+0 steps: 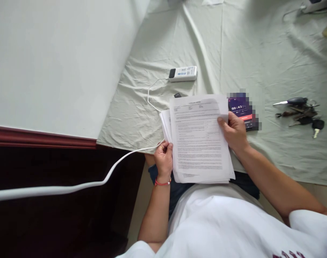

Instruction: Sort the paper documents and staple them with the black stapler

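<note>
Several printed sheets of paper are held up in front of me at the table's edge, the top one covered in small text. My right hand grips their right side, thumb on the front. Closed at the left edge of the sheets is my left hand, its fingers pinching the paper; a ring and a red bracelet show on it. More white sheets stick out behind, on the left. Just beyond my right hand lies a phone with a timer on its screen, partly pixelated.
A white power bank with a cable lies beyond the papers. A bunch of keys is at the right. A thick white cable crosses from the left. The table has a pale green cloth; a white wall rises left.
</note>
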The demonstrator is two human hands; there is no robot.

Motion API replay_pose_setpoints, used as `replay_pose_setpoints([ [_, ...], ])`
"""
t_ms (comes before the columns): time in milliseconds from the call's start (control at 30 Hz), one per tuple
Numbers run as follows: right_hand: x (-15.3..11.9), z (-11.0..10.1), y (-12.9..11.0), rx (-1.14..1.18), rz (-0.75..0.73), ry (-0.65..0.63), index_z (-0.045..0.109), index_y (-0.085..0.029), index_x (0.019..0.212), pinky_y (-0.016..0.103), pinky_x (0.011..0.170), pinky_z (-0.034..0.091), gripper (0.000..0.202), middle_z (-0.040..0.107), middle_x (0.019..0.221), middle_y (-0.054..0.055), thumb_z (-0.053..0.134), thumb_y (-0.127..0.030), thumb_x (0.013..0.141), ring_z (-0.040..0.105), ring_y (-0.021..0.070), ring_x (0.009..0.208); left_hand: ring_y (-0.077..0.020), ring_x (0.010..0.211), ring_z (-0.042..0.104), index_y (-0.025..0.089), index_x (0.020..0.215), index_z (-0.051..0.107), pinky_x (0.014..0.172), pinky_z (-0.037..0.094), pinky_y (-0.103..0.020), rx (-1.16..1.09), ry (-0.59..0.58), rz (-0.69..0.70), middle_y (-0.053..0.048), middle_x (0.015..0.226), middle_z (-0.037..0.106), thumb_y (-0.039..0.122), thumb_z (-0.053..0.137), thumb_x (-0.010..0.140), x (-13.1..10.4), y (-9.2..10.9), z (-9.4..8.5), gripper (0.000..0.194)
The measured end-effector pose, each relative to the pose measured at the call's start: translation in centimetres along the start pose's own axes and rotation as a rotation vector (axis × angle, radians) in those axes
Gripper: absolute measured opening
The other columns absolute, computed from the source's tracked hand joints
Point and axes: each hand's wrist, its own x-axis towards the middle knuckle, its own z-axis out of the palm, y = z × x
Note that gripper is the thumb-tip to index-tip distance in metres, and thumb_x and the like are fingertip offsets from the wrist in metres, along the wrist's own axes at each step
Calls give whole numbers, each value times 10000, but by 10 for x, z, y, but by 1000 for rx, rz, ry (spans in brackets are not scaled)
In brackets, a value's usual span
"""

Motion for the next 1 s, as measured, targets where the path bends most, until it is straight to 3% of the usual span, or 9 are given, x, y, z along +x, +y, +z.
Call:
replay_pose_setpoints([
  [200, -5, 0, -10, -131, -67, 79, 650, -244, 975, 283, 620, 436, 151, 626, 755, -26, 669, -386, 926, 547, 149, 669, -154, 751, 658, 148, 854, 705, 819, 551, -306, -69, 53, -47, -25, 808, 713, 484, 871, 740, 1, 2, 2, 391],
  [333, -7, 0, -11, -203, -126, 51, 650, -245, 940, 282, 627, 435, 112, 608, 731, -34, 675, -354, 929, 525, 140, 651, -174, 827, 674, 156, 912, 704, 867, 550, -322, -46, 77, -7, -42, 870, 732, 524, 802, 822, 0, 4, 1, 392],
  [600, 0, -2, 2, 37, -11, 86, 639, -242, 872, 283, 619, 455, 205, 606, 752, -23, 702, -430, 922, 529, 152, 672, -160, 850, 670, 178, 983, 661, 857, 542, -295, -72, 54, 30, -31, 919, 704, 347, 739, 849, -1, 9, 5, 229],
  [767, 0, -3, 0, -49, -31, 155, 649, -241, 876, 285, 619, 435, 193, 595, 728, -26, 701, -423, 914, 516, 154, 667, -136, 864, 664, 202, 993, 602, 870, 535, -267, -117, 70, 118, -6, 920, 665, 258, 752, 807, -1, 14, 7, 246],
  [1000, -6, -2, -8, -40, -25, 90, 628, -247, 841, 305, 567, 364, 246, 555, 698, -25, 718, -466, 907, 464, 150, 620, -164, 850, 676, 170, 909, 695, 870, 535, -295, 31, 23, 75, -34, 889, 719, 269, 687, 864, -1, 6, 2, 109],
])
